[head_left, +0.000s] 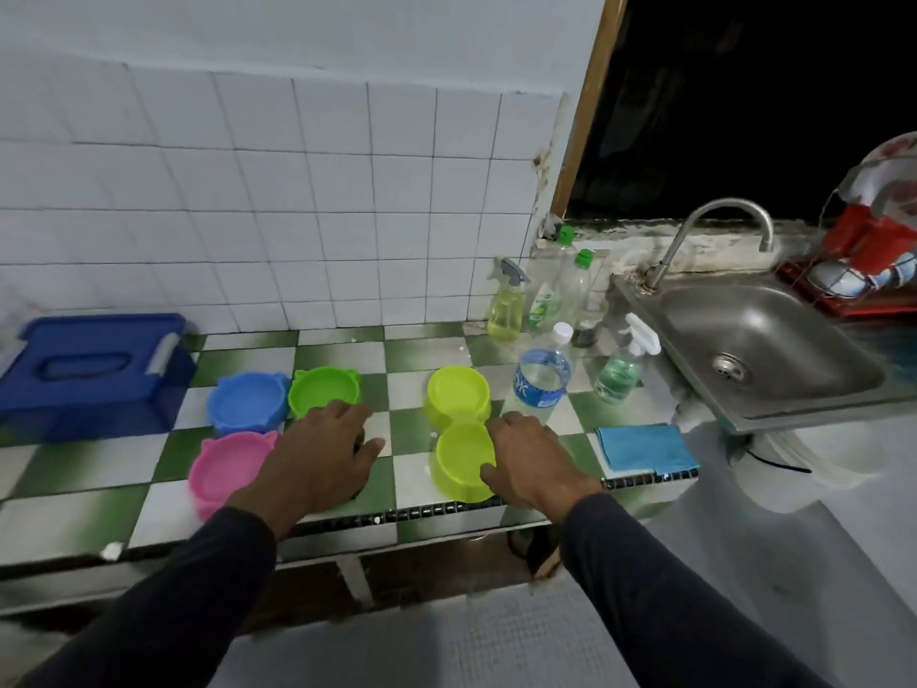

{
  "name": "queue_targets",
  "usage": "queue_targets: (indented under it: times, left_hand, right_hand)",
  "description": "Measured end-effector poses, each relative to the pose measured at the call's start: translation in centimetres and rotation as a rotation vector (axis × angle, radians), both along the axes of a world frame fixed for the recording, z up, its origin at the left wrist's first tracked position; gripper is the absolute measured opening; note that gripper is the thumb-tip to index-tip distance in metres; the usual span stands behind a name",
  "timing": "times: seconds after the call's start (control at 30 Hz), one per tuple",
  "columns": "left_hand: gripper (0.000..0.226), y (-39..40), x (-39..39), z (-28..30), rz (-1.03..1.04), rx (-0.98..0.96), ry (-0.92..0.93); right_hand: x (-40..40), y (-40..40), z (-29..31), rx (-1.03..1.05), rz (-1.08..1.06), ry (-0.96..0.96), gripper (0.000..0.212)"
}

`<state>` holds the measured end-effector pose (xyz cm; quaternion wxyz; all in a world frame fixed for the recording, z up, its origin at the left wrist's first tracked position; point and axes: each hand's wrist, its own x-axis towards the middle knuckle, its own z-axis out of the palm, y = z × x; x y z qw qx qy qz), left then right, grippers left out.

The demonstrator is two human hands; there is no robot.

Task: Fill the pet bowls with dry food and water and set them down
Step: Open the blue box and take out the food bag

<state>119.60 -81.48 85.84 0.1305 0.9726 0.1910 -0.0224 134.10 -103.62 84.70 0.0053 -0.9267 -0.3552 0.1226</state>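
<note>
Right now your two hands hover low over a green-and-white checked tile counter (342, 347). Your right hand (531, 454) curls its fingers (489, 473) round the near rim of a yellow-green pet bowl (464, 459), with a matching bowl (456, 394) just behind it. Your left hand (322, 446) lies relaxed with loose fingers, gripping nothing, beside a pink bowl (228, 466); a blue bowl (248, 402) and a green bowl (323, 389) sit behind. All five look empty.

These bowls look like thin moulded plastic: light, stiff, smooth and a little slippery, so likely to skid on glazed tile. Pinch the rim, thumb inside, or cup the flared base.

A clear water bottle (541, 379) with a white cap stands just right of the yellow-green bowls; expect it heavier, and its walls to give when squeezed. A blue lidded box (94, 369) sits far left. A folded blue cloth (645, 446) and a steel sink (764, 340) lie to the right.
</note>
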Motion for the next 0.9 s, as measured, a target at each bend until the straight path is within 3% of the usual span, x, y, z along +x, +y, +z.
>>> queue_targets:
  times: [0.17,0.33,0.5,0.77,0.9]
  left_hand:
    - [0.048,2.5,-4.2,1.0,0.083,0.048,-0.027]
    - [0.064,6.7,-8.6,1.0,0.142,0.001,-0.038]
    - [0.050,11.9,-13.6,0.7,0.183,0.022,-0.061]
    - [0.055,21.1,-20.1,0.1,0.250,0.019,-0.060]
    - [0.061,25.5,-22.9,-0.2,0.273,0.031,-0.036]
  right_hand:
    - [-2.5,4.1,0.3,0.025,0.077,-0.024,0.055]
    - [-5.7,9.3,0.7,0.054,0.128,-0.032,0.054]
    - [-9.8,15.3,1.2,0.094,0.167,-0.020,0.053]
    - [-16.2,25.5,1.1,0.148,0.194,0.065,0.046]
    - [-18.9,30.4,0.9,0.140,0.227,0.066,0.053]
